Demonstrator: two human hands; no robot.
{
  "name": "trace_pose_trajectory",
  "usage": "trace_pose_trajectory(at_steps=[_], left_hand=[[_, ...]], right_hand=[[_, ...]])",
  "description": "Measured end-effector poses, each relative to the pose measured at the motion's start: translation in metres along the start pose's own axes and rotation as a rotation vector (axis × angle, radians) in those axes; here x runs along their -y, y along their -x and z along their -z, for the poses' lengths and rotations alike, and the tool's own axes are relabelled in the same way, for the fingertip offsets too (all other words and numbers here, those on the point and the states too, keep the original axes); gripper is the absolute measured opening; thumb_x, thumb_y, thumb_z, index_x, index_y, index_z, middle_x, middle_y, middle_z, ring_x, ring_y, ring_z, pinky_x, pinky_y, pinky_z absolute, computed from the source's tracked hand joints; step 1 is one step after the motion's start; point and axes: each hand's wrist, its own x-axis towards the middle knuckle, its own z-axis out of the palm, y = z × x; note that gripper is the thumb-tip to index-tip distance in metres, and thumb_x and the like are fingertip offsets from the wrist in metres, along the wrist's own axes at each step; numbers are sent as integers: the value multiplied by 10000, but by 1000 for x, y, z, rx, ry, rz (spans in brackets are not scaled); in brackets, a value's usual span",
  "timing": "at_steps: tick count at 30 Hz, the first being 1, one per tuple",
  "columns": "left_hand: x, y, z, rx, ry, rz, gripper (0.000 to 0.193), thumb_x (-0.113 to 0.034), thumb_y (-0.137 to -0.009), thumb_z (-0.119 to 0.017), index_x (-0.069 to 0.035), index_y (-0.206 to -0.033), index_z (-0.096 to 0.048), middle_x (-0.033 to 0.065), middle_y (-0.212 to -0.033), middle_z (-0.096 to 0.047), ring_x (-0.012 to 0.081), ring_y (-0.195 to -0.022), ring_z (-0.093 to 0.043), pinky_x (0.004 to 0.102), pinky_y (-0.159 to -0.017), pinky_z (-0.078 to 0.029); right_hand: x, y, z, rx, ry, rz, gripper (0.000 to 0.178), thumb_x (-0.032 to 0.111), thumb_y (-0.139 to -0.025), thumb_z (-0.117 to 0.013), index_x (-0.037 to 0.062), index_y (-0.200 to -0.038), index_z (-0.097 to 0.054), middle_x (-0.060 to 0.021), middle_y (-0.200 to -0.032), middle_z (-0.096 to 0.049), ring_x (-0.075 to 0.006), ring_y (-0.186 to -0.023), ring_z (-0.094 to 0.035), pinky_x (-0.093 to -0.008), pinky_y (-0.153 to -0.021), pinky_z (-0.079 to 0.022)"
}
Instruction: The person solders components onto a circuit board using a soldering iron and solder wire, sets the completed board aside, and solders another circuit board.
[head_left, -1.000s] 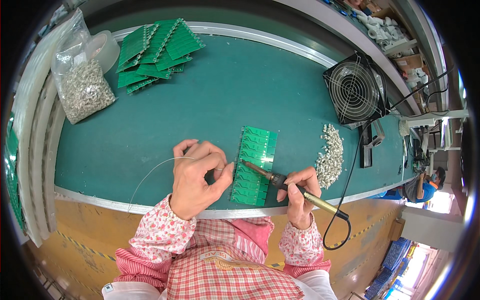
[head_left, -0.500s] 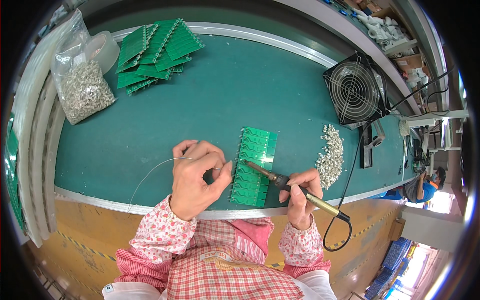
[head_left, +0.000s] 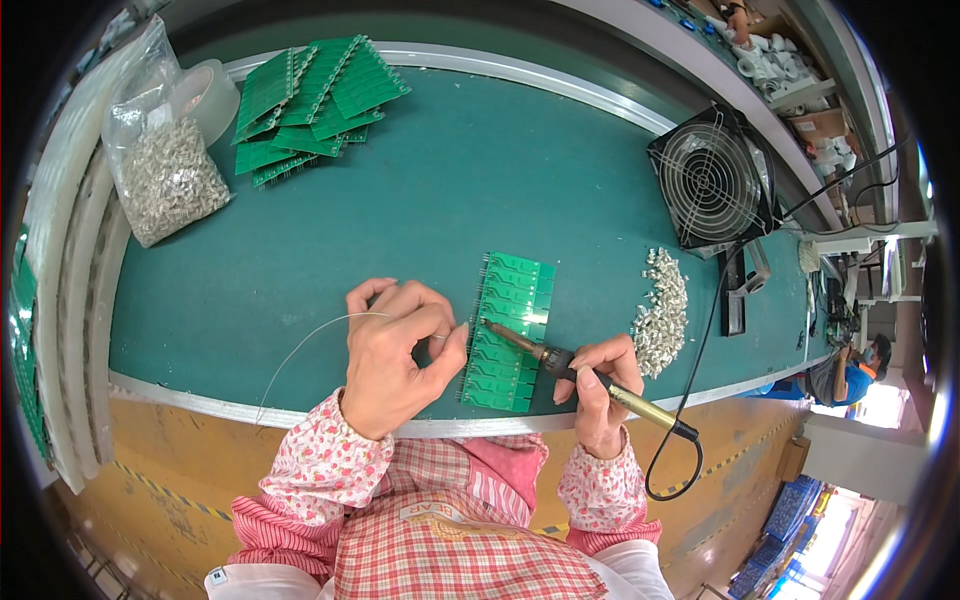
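Circuit board [head_left: 508,350] lies between left hand [head_left: 398,355] pinching wire [head_left: 300,347] and right hand [head_left: 603,400] gripping soldering iron [head_left: 557,361], apparent connectors [head_left: 660,320] heaped nearby.

Green circuit board [head_left: 502,364] flat; soldering iron [head_left: 556,360] slanted above; thin wire [head_left: 298,346] bowed.

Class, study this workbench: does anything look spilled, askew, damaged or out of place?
The loose heap of small whitish pieces might look spilled, lying uncontained on the green bench top; the thin green rectangular circuit boards at upper left are stacked askew. Both may be deliberate.
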Motion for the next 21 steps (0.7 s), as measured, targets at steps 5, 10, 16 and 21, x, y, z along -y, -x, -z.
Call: trace_pose_trajectory(at_steps=[5,10,16,21], left_hand=[[1,0,0,0,2,1,262,-39,-744,-709,-70,-597,-496,6,-752,-607,169,-730,-566,407,-953,-344],[0,0,0,-3,-5,-3,259,-40,-746,-712,-70,-599,-502,6,-753,-609,168,-738,-569,406,-943,-349],[0,0,0,-17,22,8,254,-46,-754,-713,-70,-602,-511,6,-758,-613,171,-746,-569,402,-940,-345],[-1,-1,-1,3,-13,6,257,-52,-760,-709,-69,-600,-509,7,-761,-613,175,-745,-566,399,-939,-343]], right_hand=[[0,-1,1,15,22,9,175,132,-921,-602,-12,-937,-503,-84,-703,-608,-101,-562,-582,-233,-515,-469],[-3,0,4,31,45,34,200,158,-924,-608,-11,-935,-503,-80,-683,-601,-101,-545,-575,-232,-504,-466],[-1,0,0,-48,1,28,206,172,-924,-611,-7,-945,-513,-69,-673,-602,-99,-542,-572,-228,-504,-466],[1,-1,-2,-21,22,-25,193,161,-922,-608,-7,-952,-517,-66,-677,-606,-96,-553,-574,-226,-517,-468]])
